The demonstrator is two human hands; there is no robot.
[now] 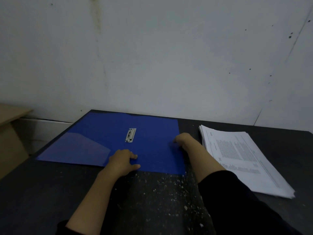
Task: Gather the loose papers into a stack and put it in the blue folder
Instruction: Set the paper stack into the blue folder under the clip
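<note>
Both hands press the open blue folder (152, 133) flat; papers (240, 158) stacked beside.

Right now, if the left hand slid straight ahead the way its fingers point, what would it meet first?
Probably the metal clip at the middle of the open blue folder. The left hand lies flat on the folder, fingers angled forward-right, so it might pass just right of the clip.

Stained white wall (169, 56) behind dark speckled table (152, 192).
</note>
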